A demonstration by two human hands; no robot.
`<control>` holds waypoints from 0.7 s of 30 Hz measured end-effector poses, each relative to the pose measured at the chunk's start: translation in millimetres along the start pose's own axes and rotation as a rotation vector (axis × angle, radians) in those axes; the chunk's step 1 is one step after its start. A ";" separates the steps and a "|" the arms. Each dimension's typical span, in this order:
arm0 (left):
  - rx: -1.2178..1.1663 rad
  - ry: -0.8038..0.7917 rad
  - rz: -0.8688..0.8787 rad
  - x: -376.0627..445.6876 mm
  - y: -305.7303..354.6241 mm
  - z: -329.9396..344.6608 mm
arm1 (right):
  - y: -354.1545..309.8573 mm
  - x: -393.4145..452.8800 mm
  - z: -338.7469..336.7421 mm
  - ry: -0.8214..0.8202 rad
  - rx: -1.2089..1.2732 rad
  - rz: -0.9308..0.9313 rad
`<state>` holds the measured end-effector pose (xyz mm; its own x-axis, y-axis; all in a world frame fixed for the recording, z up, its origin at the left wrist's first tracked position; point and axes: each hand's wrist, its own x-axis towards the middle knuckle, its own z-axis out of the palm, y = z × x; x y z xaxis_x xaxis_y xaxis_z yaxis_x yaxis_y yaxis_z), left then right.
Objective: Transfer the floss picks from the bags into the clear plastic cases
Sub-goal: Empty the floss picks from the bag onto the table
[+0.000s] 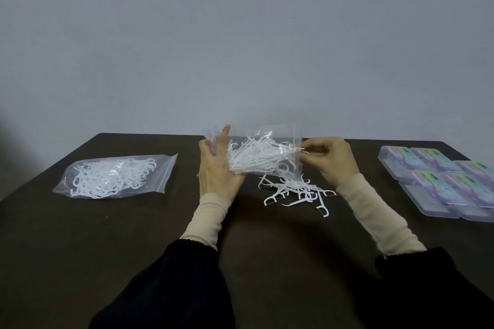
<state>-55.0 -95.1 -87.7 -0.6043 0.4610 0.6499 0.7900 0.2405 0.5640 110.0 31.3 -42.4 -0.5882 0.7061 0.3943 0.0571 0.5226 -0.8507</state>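
Hands (267,160) tilting bag (256,152), picks (296,192) spilled beneath

1. Left hand (217,168) grips the closed end of a clear bag (256,152), lifted off the dark table (133,235).
2. Right hand (330,159) pinches its open end, at 3 o'clock.
3. Loose floss picks (296,191) lie below, at 6.
4. Second bag (115,176) at 9; clear cases (438,181) at 3.

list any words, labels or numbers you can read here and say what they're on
None can be read.
Clear plastic cases: each carries a green and purple printed label, but any print on them is too blurred to make out.
Held bag and second bag: plain clear plastic, no print visible.
Loose floss picks: no markings visible.
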 end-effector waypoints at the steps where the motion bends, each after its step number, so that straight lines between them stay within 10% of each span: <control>1: -0.002 0.005 -0.004 0.5 -1.2 -0.3 | -0.2 -0.3 0.4 -0.004 0.031 0.010; 21: -0.090 0.039 -0.115 1.3 -4.4 2.4 | -5.3 -0.6 3.4 0.054 0.489 0.065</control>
<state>-59.0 -93.5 -90.6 -0.6954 0.4009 0.5964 0.7037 0.2119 0.6781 107.3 26.5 -39.3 -0.5530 0.7600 0.3414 -0.3004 0.2003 -0.9325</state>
